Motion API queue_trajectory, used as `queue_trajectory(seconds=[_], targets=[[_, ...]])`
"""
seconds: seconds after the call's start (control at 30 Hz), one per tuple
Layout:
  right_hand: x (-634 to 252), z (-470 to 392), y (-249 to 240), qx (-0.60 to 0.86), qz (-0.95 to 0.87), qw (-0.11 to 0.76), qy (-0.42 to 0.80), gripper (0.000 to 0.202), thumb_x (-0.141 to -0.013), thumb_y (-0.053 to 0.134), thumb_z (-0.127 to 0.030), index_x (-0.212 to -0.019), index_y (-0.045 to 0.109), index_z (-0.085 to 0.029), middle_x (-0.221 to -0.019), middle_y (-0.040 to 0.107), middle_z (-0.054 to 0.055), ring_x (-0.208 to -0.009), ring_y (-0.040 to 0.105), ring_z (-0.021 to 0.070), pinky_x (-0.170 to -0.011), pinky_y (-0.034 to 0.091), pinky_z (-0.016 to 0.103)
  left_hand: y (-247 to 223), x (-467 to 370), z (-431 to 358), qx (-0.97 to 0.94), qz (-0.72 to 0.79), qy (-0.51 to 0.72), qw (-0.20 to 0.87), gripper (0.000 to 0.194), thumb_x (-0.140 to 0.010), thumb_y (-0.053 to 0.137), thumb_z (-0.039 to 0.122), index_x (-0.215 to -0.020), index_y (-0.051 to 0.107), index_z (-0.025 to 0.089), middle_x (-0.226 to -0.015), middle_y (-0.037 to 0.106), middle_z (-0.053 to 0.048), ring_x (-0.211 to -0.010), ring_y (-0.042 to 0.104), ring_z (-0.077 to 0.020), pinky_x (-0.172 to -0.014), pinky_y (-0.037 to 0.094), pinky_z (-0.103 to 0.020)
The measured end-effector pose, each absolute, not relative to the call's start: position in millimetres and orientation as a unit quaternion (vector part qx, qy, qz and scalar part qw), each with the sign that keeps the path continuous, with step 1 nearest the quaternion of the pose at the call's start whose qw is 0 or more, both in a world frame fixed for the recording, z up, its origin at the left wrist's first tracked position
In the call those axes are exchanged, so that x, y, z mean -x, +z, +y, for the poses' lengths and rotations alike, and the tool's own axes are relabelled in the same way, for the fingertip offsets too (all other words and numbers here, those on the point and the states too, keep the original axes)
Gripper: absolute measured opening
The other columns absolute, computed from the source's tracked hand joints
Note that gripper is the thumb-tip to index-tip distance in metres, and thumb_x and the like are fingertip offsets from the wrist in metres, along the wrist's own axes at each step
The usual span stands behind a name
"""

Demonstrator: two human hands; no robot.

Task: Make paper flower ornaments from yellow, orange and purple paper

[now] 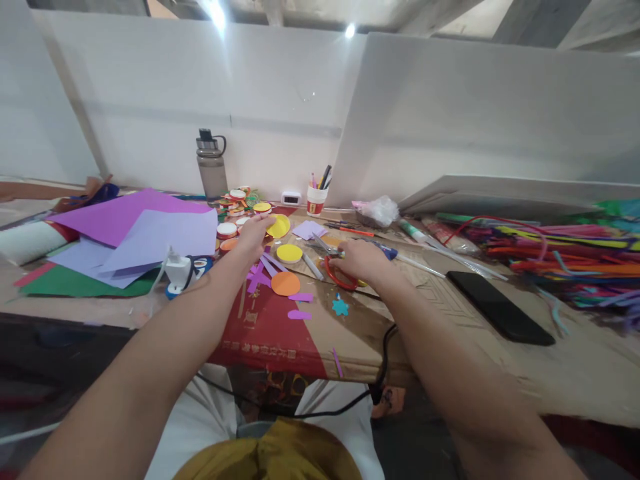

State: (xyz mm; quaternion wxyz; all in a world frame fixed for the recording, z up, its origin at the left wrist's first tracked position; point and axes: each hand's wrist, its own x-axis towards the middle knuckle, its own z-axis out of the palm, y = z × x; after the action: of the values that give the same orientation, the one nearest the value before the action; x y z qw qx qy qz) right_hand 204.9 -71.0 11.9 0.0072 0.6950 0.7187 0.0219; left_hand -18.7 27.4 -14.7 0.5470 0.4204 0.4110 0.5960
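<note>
Right hand (361, 260): our grip closed on the red-handled scissors (334, 267) — blades pointing left.
Left hand (254, 233): fingers spread open, holding nothing — touching the yellow paper disc (278, 226) beyond the blades.

Walls: pale white boards (200, 100) stand in front of me, behind my desk; a second white panel (475, 113) leans at an angle on the right.
Ceiling: a strip of grey beams (525, 23) shows above the boards.
Light: two bright spots (216, 12) glare near the top, and the boards catch a soft sheen.
Desk: a wooden table (575, 373) runs across my view, with a flattened cardboard sheet (280, 333) in red and brown laid over its middle.
Shelf edge: flat white boards (500, 190) lie stacked at the back right.
Floor: dark and shadowed under the table edge; I cannot make out more.
</note>
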Motion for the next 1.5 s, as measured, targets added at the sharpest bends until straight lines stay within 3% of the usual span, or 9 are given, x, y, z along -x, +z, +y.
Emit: queue_trajectory(seconds=[0.23, 0.43, 0.57, 0.67, 0.77, 0.93, 1.1, 1.33, 1.5], targets=[[-177.5, -74.5, 15.0, -0.579, 0.794, -0.182, 0.026, 0.039, -0.092, 0.051, -0.042, -0.119, 0.063, -0.017, -0.122, 0.066, 0.012, -0.113, 0.059, 0.0214, -0.097, 0.041, 0.031, -12.7, 19.8, 23.3, -0.429, 0.405, 0.604, 0.536, 0.024, -0.060, 0.075, 0.024, -0.078, 0.060, 0.018, -0.075, 0.067, -0.001, -0.059, 0.059, -0.0099, -0.049, 0.040, -0.019], [-139.7, -53.7, 6.3, -0.522, 0.841, -0.144, -0.012, 0.054, -0.088, 0.055, -0.046, -0.134, 0.052, -0.017, -0.137, 0.056, 0.012, -0.127, 0.047, 0.0267, -0.105, 0.036, 0.038, -11.0, 21.5, 22.3, -0.403, 0.416, 0.617, 0.533, 0.023, -0.059, 0.073, 0.023, -0.077, 0.060, 0.018, -0.071, 0.066, 0.000, -0.056, 0.057, -0.0090, -0.048, 0.039, -0.018], [-126.0, -45.6, 5.3, -0.547, 0.832, -0.083, -0.040, 0.051, -0.085, 0.058, -0.044, -0.129, 0.055, -0.020, -0.130, 0.061, 0.015, -0.122, 0.051, 0.0332, -0.098, 0.040, 0.044, -12.3, 22.8, 25.0, -0.395, 0.416, 0.620, 0.536, 0.021, -0.060, 0.071, 0.023, -0.076, 0.058, 0.018, -0.070, 0.065, 0.000, -0.057, 0.057, -0.0094, -0.048, 0.039, -0.019], [-126.2, -41.6, 3.7, -0.553, 0.827, -0.084, -0.059, 0.047, -0.084, 0.059, -0.042, -0.126, 0.058, -0.021, -0.128, 0.062, 0.013, -0.118, 0.055, 0.0304, -0.099, 0.041, 0.044, -13.2, 22.8, 26.8, -0.392, 0.419, 0.615, 0.541, 0.021, -0.060, 0.071, 0.023, -0.074, 0.058, 0.018, -0.069, 0.064, 0.000, -0.058, 0.058, -0.0105, -0.049, 0.040, -0.020], [-139.5, -37.5, 1.6, -0.535, 0.807, -0.185, -0.166, 0.057, -0.083, 0.062, -0.040, -0.134, 0.052, -0.018, -0.132, 0.060, 0.013, -0.115, 0.058, 0.0223, -0.098, 0.043, 0.035, -10.9, 21.8, 26.5, -0.387, 0.416, 0.620, 0.541, 0.021, -0.060, 0.071, 0.023, -0.074, 0.056, 0.018, -0.070, 0.064, -0.001, -0.061, 0.059, -0.0119, -0.050, 0.042, -0.021], [-171.3, -35.0, 3.4, -0.430, 0.677, -0.370, -0.469, 0.044, -0.094, 0.044, -0.039, -0.134, 0.051, -0.022, -0.127, 0.063, 0.009, -0.111, 0.061, 0.0181, -0.089, 0.052, 0.033, 0.4, 15.0, 18.4, -0.354, 0.407, 0.644, 0.543, 0.017, -0.063, 0.064, 0.020, -0.078, 0.056, 0.019, -0.077, 0.063, -0.001, -0.067, 0.059, -0.0136, -0.051, 0.044, -0.021], [-176.0, -30.6, 1.3, -0.262, 0.570, -0.453, -0.633, 0.035, -0.080, 0.067, -0.045, -0.109, 0.065, -0.025, -0.113, 0.069, 0.005, -0.096, 0.065, 0.0196, -0.086, 0.056, 0.038, 6.3, 5.8, 5.8, -0.384, 0.352, 0.628, 0.579, 0.015, -0.065, 0.059, 0.018, -0.080, 0.055, 0.018, -0.081, 0.062, -0.002, -0.074, 0.060, -0.0159, -0.062, 0.055, -0.031], [-167.9, -25.8, -0.5, -0.234, 0.570, -0.483, -0.622, 0.040, -0.075, 0.075, -0.035, -0.112, 0.065, -0.027, -0.120, 0.066, 0.002, -0.096, 0.065, 0.0158, -0.089, 0.055, 0.032, 5.0, 4.0, 0.1, -0.438, 0.333, 0.605, 0.575, 0.013, -0.076, 0.058, 0.019, -0.087, 0.051, 0.019, -0.083, 0.062, -0.001, -0.073, 0.060, -0.0140, -0.069, 0.059, -0.038], [-163.5, -23.2, -4.1, -0.228, 0.583, -0.505, -0.594, 0.043, -0.072, 0.078, -0.032, -0.113, 0.065, -0.028, -0.122, 0.065, 0.003, -0.101, 0.065, 0.0172, -0.091, 0.054, 0.035, 4.8, 6.0, 2.2, -0.476, 0.278, 0.603, 0.576, 0.020, -0.079, 0.060, 0.020, -0.098, 0.053, 0.020, -0.093, 0.064, -0.003, -0.079, 0.062, -0.0146, -0.076, 0.057, -0.040]])
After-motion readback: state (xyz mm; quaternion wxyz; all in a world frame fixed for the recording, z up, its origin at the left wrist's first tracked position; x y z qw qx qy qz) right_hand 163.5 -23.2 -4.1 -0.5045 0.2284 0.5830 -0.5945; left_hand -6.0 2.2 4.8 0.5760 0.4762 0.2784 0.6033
